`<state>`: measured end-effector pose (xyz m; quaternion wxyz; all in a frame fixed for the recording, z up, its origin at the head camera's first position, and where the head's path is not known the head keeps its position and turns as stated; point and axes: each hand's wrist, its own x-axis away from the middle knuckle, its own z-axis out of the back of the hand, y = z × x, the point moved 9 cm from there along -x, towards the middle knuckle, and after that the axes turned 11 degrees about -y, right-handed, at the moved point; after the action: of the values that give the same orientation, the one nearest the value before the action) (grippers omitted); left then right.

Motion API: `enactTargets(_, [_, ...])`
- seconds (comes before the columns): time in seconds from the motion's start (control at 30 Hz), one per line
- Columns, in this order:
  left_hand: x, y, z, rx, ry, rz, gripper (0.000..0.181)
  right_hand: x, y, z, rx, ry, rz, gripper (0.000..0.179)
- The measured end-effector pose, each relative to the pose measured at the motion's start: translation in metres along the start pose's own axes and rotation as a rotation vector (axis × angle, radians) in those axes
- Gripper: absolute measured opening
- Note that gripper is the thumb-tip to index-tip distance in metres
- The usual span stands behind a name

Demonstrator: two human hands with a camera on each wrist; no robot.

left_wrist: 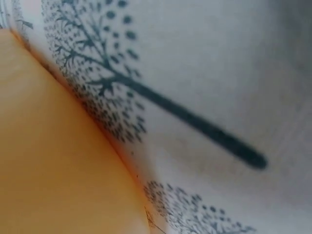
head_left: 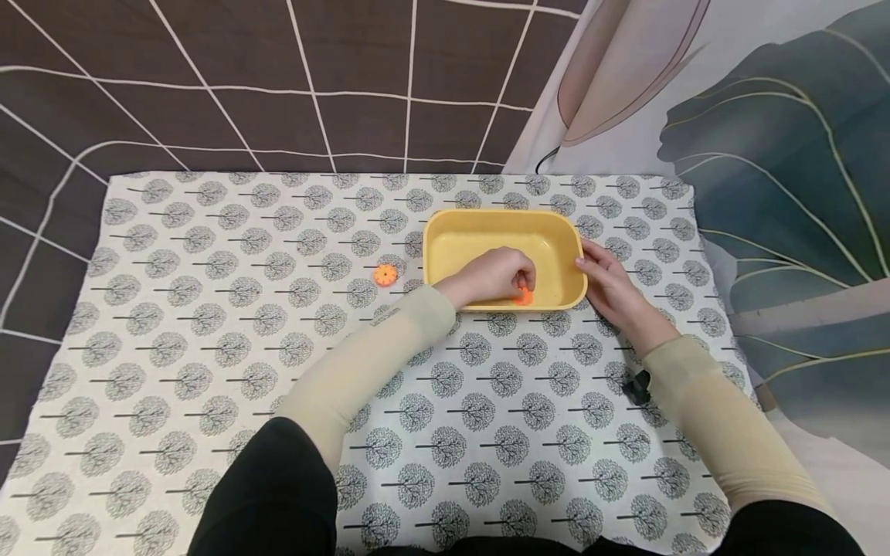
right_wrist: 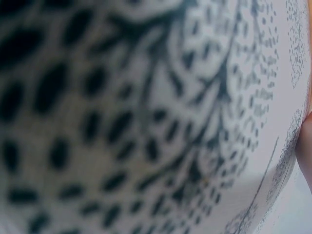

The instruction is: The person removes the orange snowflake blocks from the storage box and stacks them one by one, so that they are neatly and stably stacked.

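A yellow rectangular plastic tub (head_left: 497,230) stands on the tree-print cloth in the head view. My left hand (head_left: 492,276) reaches over its near left side, fingers curled, pinching a small orange flower-shaped piece (head_left: 524,296) inside the tub by the near wall; the fingers partly cover it. My right hand (head_left: 610,284) grips the tub's right end, with the thumb at the rim and the fingers along the outside. On the cloth left of the tub lies another orange flower-shaped piece (head_left: 385,275) with dark dots. The left wrist view shows the tub's yellow outer wall (left_wrist: 58,146) close up.
A white cloth (head_left: 229,386) printed with grey trees covers the table. Behind it hangs a dark curtain with a white grid (head_left: 278,123), and a leaf-patterned curtain (head_left: 786,193) is at the right. A small black object (head_left: 636,388) sits by the right wrist.
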<state>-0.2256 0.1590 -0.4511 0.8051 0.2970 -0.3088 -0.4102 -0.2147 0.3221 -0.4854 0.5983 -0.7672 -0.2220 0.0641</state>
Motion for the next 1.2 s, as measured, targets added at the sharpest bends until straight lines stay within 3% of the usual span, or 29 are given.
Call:
enactTargets(0.23, [0.009,-0.006,0.01,0.141,0.023,-0.002,0.005,0.001,0.001,0.001,-0.021,-0.001,0.002,0.037])
enactTargets(0.6, [0.032,-0.016,0.048,0.237,0.119,0.008,0.01,0.003,0.001,0.001,-0.028,0.011,-0.006,0.036])
enactTargets(0.83, [0.058,-0.029,0.068,0.379,0.196,0.048,0.014,0.003,-0.001,0.0,-0.027,0.006,0.005,0.036])
enactTargets(1.03, [0.084,-0.049,0.082,0.566,0.298,0.116,0.016,0.001,-0.001,0.0,-0.02,-0.002,0.01,0.038])
enactTargets(1.2, [0.107,-0.06,0.094,0.628,0.355,0.163,0.017,-0.001,0.0,0.0,-0.019,-0.009,0.006,0.038])
